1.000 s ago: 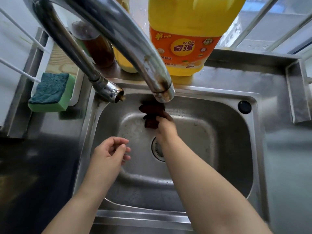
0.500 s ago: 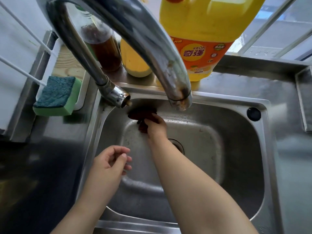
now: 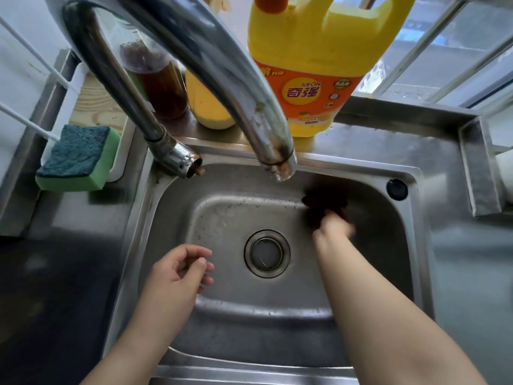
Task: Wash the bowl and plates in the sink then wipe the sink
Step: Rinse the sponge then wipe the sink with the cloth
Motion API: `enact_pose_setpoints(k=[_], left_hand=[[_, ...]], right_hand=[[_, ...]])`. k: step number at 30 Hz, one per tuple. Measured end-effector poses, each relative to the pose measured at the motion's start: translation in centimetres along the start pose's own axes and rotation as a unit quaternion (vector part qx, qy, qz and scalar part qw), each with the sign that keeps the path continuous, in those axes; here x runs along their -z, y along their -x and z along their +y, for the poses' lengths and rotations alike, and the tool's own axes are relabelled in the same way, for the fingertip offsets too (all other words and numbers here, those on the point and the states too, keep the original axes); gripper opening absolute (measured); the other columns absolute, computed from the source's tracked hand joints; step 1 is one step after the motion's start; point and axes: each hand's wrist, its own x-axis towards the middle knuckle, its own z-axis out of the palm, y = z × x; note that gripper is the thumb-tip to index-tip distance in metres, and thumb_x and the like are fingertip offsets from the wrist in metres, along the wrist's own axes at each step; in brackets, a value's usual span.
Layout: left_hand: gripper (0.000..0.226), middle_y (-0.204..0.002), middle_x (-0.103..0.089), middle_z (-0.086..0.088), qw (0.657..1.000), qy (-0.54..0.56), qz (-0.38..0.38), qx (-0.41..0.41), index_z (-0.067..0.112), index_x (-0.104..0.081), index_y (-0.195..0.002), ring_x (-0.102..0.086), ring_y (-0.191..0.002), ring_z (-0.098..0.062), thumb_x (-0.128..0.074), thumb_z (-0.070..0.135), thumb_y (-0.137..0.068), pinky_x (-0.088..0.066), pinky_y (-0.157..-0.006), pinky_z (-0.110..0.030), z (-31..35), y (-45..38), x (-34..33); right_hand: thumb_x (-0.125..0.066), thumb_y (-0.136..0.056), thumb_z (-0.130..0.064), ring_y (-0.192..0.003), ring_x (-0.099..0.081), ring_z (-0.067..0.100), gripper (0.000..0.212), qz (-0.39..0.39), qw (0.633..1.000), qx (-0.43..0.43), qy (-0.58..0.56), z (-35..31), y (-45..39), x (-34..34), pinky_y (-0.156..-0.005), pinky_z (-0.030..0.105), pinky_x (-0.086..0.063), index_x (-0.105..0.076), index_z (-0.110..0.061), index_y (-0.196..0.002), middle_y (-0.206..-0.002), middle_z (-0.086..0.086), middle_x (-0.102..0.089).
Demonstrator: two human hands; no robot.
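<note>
A steel sink (image 3: 410, 245) is shown from above, set into a steel counter (image 3: 472, 273). A dark cloth (image 3: 323, 202) is pressed by the right hand (image 3: 333, 227) against the far wall of the basin, toward its far right corner; the hand and cloth are blurred, so the fingers cannot be told apart, though the cloth appears gripped beneath them. The left hand (image 3: 177, 270) is held over the near left part of the basin, holding nothing, its fingers loosely curled and the thumb apart from them. The drain (image 3: 267, 253) is seen at the middle of the basin floor, between the two hands. Water droplets are visible on the floor near the far wall. Two spouts overhang the far edge: a thin tap (image 3: 172, 159) toward the far left corner and a thick tap (image 3: 277, 162) at the middle. An overflow hole (image 3: 397, 189) is seen at the far right corner of the sink. On the counter behind the sink, a brown bottle (image 3: 161, 87), a yellow bottle (image 3: 208, 112) and a large yellow detergent jug (image 3: 311, 87) are set side by side. A green sponge (image 3: 75, 159) with a dark scouring face is laid at the far left edge of the counter.
</note>
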Motion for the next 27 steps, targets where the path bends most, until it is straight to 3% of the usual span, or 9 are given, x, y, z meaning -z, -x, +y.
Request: enact_pose_setpoints(k=[3,7,10,12,14,20,24,26,27], left_hand=[[0.023,-0.068,-0.069,0.001,1.000,0.005,0.010,0.000,0.013,-0.065,-0.084,-0.062,-0.058,-0.013,-0.051,-0.005,-0.092,-0.049,-0.062,-0.032,0.0,0.1,0.6],[0.022,-0.071,-0.070,-0.001,0.999,0.011,0.031,0.001,0.012,-0.066,-0.086,-0.064,-0.059,-0.013,-0.052,-0.004,-0.092,-0.051,-0.064,-0.031,-0.1,0.4,2.1],[0.022,-0.073,-0.071,-0.004,0.999,0.012,0.050,-0.006,0.011,-0.067,-0.086,-0.065,-0.060,-0.013,-0.052,-0.004,-0.092,-0.054,-0.060,-0.021,0.1,0.7,3.3],[0.022,-0.072,-0.071,-0.004,0.998,0.021,0.055,-0.003,0.011,-0.067,-0.086,-0.065,-0.060,-0.011,-0.052,-0.004,-0.091,-0.053,-0.058,-0.014,0.3,1.1,3.9],[0.023,-0.071,-0.071,-0.002,0.998,0.028,0.059,0.001,0.011,-0.067,-0.085,-0.065,-0.060,-0.011,-0.052,-0.004,-0.092,-0.052,-0.059,-0.013,0.4,1.5,4.3],[0.022,-0.073,-0.071,0.000,0.998,0.027,0.060,0.003,0.014,-0.067,-0.087,-0.067,-0.067,-0.013,-0.052,-0.001,-0.092,-0.056,-0.068,-0.022,0.8,2.3,5.7],[0.022,-0.072,-0.071,0.000,0.997,0.048,0.064,0.006,0.012,-0.066,-0.088,-0.065,-0.062,-0.011,-0.050,-0.003,-0.093,-0.053,-0.058,-0.018,1.1,2.4,6.2],[0.022,-0.070,-0.070,0.001,0.996,0.058,0.071,0.007,0.011,-0.066,-0.087,-0.064,-0.061,-0.010,-0.050,-0.003,-0.093,-0.053,-0.057,-0.020,1.1,2.4,6.5],[0.022,-0.070,-0.070,0.000,0.995,0.062,0.073,0.006,0.011,-0.066,-0.087,-0.064,-0.061,-0.011,-0.050,-0.003,-0.093,-0.053,-0.059,-0.021,1.1,2.5,6.7]], right_hand=[[-0.042,-0.083,0.004,-0.047,-0.047,0.020,0.056,-0.063,0.996,0.038,0.048,3.2,1.7,-2.4,-0.050,0.024,-0.030,-0.064,-0.015,-0.036,-0.045,0.003,-0.061],[-0.040,-0.086,0.009,-0.047,-0.043,0.017,0.047,-0.196,0.956,0.029,0.217,8.2,5.3,-5.4,-0.047,0.024,-0.032,-0.068,-0.013,-0.056,-0.054,0.001,-0.068],[-0.053,-0.090,0.005,-0.049,-0.047,0.011,0.026,-0.256,0.915,0.015,0.312,10.9,7.3,-7.3,-0.050,0.021,-0.040,-0.066,-0.012,-0.104,-0.064,-0.002,-0.067],[-0.054,-0.090,0.004,-0.057,-0.051,0.010,0.041,-0.308,0.877,0.031,0.367,12.9,8.0,-8.1,-0.049,0.015,-0.042,-0.058,-0.013,-0.127,-0.089,0.008,-0.066],[-0.050,-0.090,0.007,-0.059,-0.052,0.011,0.043,-0.359,0.842,0.038,0.401,14.3,8.8,-8.1,-0.049,0.014,-0.042,-0.058,-0.014,-0.127,-0.100,0.011,-0.065],[-0.050,-0.089,0.012,-0.059,-0.056,0.017,0.042,-0.456,0.760,-0.028,0.463,15.5,10.5,-4.4,-0.048,0.020,-0.049,-0.059,-0.007,-0.126,-0.100,0.022,-0.066],[-0.054,-0.083,0.007,-0.049,-0.056,0.012,0.036,-0.521,0.638,-0.065,0.564,16.4,11.3,-0.3,-0.049,0.024,-0.048,-0.070,-0.011,-0.110,-0.069,0.007,-0.064],[-0.051,-0.083,0.008,-0.044,-0.053,0.010,0.036,-0.512,0.630,-0.060,0.581,16.4,11.6,-0.1,-0.047,0.022,-0.045,-0.071,-0.010,-0.106,-0.061,0.005,-0.062],[-0.050,-0.084,0.010,-0.041,-0.052,0.008,0.034,-0.496,0.649,-0.053,0.575,16.2,11.8,-0.6,-0.045,0.021,-0.043,-0.070,-0.007,-0.107,-0.062,0.007,-0.062]])
